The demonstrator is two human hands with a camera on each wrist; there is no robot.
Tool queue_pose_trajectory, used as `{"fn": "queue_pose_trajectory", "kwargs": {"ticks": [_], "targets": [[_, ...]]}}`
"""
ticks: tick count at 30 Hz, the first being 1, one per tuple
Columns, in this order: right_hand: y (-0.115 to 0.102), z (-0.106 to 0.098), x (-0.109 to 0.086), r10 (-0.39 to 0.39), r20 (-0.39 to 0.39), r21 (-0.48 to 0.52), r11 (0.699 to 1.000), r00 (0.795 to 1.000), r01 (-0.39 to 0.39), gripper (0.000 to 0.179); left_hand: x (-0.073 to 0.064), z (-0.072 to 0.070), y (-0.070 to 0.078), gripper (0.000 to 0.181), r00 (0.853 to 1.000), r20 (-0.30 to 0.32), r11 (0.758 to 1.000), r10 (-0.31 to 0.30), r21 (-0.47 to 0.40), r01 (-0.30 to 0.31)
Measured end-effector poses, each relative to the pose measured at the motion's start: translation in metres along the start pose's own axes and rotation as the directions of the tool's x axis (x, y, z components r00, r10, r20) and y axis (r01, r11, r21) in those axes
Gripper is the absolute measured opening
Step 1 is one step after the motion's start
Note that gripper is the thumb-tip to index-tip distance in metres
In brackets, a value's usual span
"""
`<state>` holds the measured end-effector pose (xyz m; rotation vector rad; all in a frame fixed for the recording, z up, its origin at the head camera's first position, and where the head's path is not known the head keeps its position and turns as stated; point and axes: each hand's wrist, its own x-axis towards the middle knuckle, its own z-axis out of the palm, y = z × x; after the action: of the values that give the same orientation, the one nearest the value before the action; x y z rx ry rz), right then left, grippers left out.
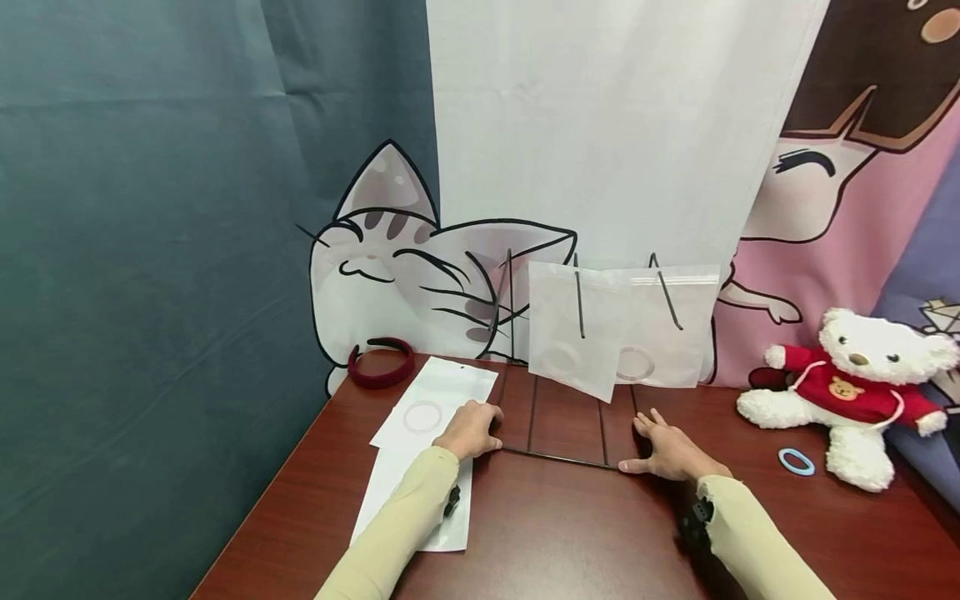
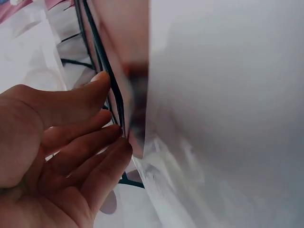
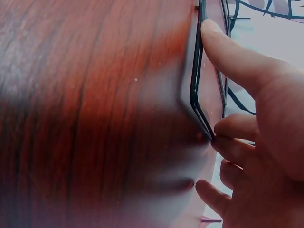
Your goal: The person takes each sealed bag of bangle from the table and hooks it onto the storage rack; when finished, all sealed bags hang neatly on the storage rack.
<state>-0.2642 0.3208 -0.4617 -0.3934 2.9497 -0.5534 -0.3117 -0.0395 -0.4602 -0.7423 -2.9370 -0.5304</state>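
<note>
A black wire rack (image 1: 558, 457) lies with its base flat on the tabletop, hooked uprights rising at the back. At its front left corner my left hand (image 1: 468, 429) holds the wire (image 2: 115, 92) with thumb and fingertips on it. My right hand (image 1: 670, 450) holds the front right corner, thumb along the front bar (image 3: 195, 71) and fingertips at the side wire, the little finger spread away. Two clear zip bags hang from the hooks, a left one (image 1: 566, 312) and a right one (image 1: 678, 354), each with a pale ring inside.
Left of the rack lie pale zip bags (image 1: 457, 383), one with a ring in it, partly under my left arm. Behind them sits a dark red headband (image 1: 382, 379). A white teddy bear (image 1: 858, 417) and a blue ring (image 1: 795, 462) are at right. A printed curtain (image 1: 615, 125) hangs behind.
</note>
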Motion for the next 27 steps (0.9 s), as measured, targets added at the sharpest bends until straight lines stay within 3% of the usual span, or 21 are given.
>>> {"fn": "queue_pose_trajectory", "kwargs": {"ticks": [2,4,7,10,13,16,21,23,27], "targets": [[0.000,0.000,0.001,0.004,0.008,-0.010,1.000,1.000,-0.004,0.100,0.000,-0.003,-0.008,0.032,0.999,-0.044,1.000,-0.013,-0.018,0.012],[-0.001,0.000,0.001,0.007,0.014,-0.017,1.000,1.000,-0.007,0.100,0.000,-0.008,-0.019,0.032,0.993,-0.094,0.998,-0.067,-0.024,0.065],[-0.003,0.000,0.003,0.015,0.021,-0.020,1.000,1.000,-0.015,0.101,0.000,-0.019,-0.040,0.034,0.966,-0.160,0.979,-0.201,-0.050,0.196],[-0.003,0.001,0.005,0.029,0.029,-0.017,0.999,0.999,-0.028,0.101,-0.002,-0.030,-0.063,0.037,0.929,-0.136,0.938,-0.344,-0.096,0.333],[-0.002,0.002,0.005,0.033,0.034,-0.011,0.999,0.999,-0.033,0.101,-0.006,-0.037,-0.081,0.051,0.899,-0.067,0.899,-0.432,-0.108,0.424],[-0.001,0.002,0.003,0.035,0.032,0.002,0.999,0.999,-0.035,0.102,-0.009,-0.039,-0.090,0.068,0.877,0.008,0.870,-0.480,-0.125,0.477],[-0.001,0.001,0.001,0.035,0.016,0.024,0.999,0.999,-0.036,0.102,-0.012,-0.038,-0.095,0.082,0.847,0.061,0.829,-0.528,-0.183,0.529],[-0.001,0.000,0.001,0.033,0.011,0.027,0.999,0.999,-0.033,0.102,-0.011,-0.038,-0.097,0.083,0.844,0.060,0.822,-0.533,-0.199,0.533],[-0.001,0.000,0.000,0.041,0.004,0.042,0.998,0.999,-0.041,0.102,-0.009,-0.036,-0.099,0.080,0.852,0.030,0.826,-0.523,-0.229,0.516]]}}
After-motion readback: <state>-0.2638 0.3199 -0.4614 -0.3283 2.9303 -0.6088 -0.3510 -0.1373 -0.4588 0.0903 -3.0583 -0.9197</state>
